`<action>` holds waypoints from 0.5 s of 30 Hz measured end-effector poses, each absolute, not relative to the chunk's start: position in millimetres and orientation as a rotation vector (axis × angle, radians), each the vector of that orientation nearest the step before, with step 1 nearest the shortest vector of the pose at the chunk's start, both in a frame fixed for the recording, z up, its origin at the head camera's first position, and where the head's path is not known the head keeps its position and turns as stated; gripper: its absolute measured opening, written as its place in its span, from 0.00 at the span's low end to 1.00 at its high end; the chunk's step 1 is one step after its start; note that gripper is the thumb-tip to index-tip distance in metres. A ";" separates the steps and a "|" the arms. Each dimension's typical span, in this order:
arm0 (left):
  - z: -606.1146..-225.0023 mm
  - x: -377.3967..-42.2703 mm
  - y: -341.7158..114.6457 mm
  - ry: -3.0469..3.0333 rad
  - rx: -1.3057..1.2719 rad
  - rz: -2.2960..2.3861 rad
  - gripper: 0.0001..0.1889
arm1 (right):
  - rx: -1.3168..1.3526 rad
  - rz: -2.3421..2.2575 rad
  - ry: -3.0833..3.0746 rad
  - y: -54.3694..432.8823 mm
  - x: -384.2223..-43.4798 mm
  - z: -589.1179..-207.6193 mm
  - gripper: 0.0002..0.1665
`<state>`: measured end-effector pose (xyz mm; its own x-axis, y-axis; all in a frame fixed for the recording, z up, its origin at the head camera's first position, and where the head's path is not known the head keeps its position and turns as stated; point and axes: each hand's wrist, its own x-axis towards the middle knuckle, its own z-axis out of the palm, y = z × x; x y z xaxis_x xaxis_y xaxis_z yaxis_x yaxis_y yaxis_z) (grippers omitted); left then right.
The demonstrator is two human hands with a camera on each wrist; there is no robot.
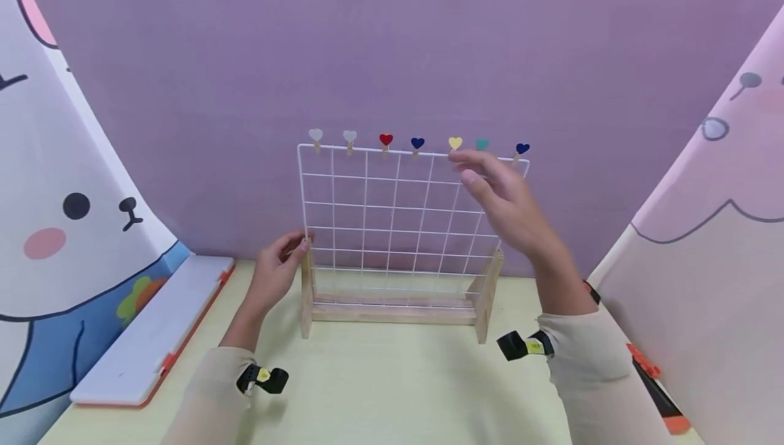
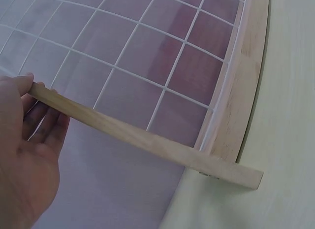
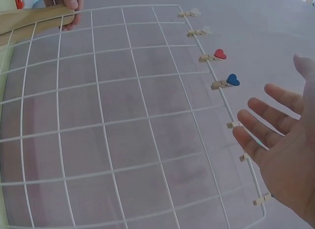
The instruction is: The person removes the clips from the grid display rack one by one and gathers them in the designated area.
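A white wire grid panel (image 1: 395,208) stands upright in a wooden stand (image 1: 392,314). Small wooden clothespins with hearts line its top edge: two white, a red heart clothespin (image 3: 219,55), a blue heart clothespin (image 3: 232,80), then yellow, teal and another blue. My left hand (image 1: 275,275) pinches the top of the stand's left post (image 2: 133,133) between thumb and fingers. My right hand (image 1: 505,203) is raised by the top right of the grid, its fingers spread and nothing held. Its fingertips are beside the yellow heart clothespin (image 1: 455,143).
A white case with an orange edge (image 1: 156,329) lies on the pale yellow table (image 1: 380,390) at the left. At the right edge is a black and orange object (image 1: 658,390). A purple backdrop (image 1: 392,43) hangs behind, with cartoon-printed panels on both sides.
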<state>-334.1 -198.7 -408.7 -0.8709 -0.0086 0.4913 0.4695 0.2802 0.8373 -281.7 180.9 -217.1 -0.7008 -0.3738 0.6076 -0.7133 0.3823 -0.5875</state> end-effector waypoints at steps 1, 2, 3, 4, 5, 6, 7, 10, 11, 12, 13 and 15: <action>-409.5 -334.3 -198.1 -2.144 -0.418 -1.636 0.20 | 0.945 1.249 -2.268 179.2 -282.3 -216.5 0.24; -410.3 -334.4 -197.5 -2.130 -0.417 -1.656 0.20 | 0.944 1.254 -2.266 177.8 -283.0 -216.1 0.24; -411.2 -334.9 -197.1 -2.119 -0.416 -1.672 0.20 | 0.948 1.265 -2.262 176.1 -283.5 -215.4 0.24; -411.9 -335.0 -196.8 -2.108 -0.411 -1.690 0.20 | 0.951 1.270 -2.260 174.1 -284.3 -214.6 0.24; -412.5 -335.1 -196.7 -2.101 -0.409 -1.703 0.20 | 0.954 1.275 -2.257 172.1 -284.8 -213.8 0.23; -412.9 -335.1 -196.6 -2.095 -0.407 -1.715 0.20 | 0.956 1.283 -2.255 170.1 -285.3 -213.0 0.24; -412.9 -335.0 -196.4 -2.089 -0.407 -1.727 0.20 | 0.958 1.289 -2.253 168.2 -285.7 -211.9 0.24; -413.4 -335.6 -196.3 -2.084 -0.400 -1.744 0.21 | 0.978 1.304 -2.246 162.3 -287.1 -208.5 0.24; -413.4 -335.6 -196.2 -2.085 -0.400 -1.746 0.21 | 0.980 1.308 -2.243 160.4 -287.3 -207.3 0.24; -413.3 -335.4 -196.1 -2.083 -0.401 -1.750 0.21 | 0.985 1.308 -2.242 158.4 -288.0 -206.0 0.24; -413.4 -335.2 -196.2 -2.080 -0.403 -1.755 0.21 | 0.991 1.310 -2.235 156.1 -288.6 -204.6 0.24; -414.0 -335.1 -196.2 -2.073 -0.404 -1.766 0.21 | 0.999 1.322 -2.218 151.5 -290.1 -201.9 0.24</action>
<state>-335.1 -196.2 -414.0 -0.8843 -0.0302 0.4660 0.4553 0.1661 0.8747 -290.1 151.5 -201.9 -0.6797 -0.3846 0.6247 -0.7324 0.3081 -0.6072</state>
